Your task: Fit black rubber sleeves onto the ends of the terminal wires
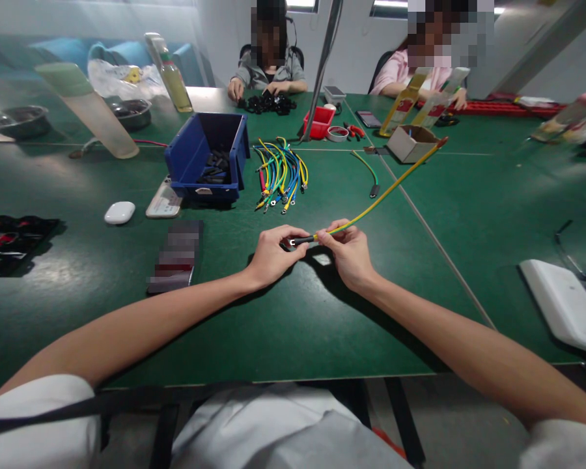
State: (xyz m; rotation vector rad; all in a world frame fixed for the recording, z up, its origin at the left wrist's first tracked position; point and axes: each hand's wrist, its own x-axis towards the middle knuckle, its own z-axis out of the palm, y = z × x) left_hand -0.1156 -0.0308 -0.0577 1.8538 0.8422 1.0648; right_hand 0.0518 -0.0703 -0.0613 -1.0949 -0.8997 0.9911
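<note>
Between my hands is a yellow-green wire (pixel 381 198) with a fork terminal at its near end and a black sleeve (pixel 303 240) just behind it. My left hand (pixel 277 253) pinches the sleeve close to the terminal. My right hand (pixel 348 253) grips the wire beside the sleeve, and the wire's long free end slants up to the right. Beyond my hands lies a bundle of colored wires (pixel 282 170) with ring terminals. One short green-yellow wire (pixel 368 168) with a black sleeve rests apart to its right. A blue bin (pixel 208 190) holds black sleeves.
A phone (pixel 176 254), a white earbud case (pixel 120 212) and another phone (pixel 164 199) lie left. A small cardboard box (pixel 406 144) and a red container (pixel 319 122) stand farther back, near a metal pole (pixel 322 65). A white power bank (pixel 561 303) lies right. Two people sit across the table.
</note>
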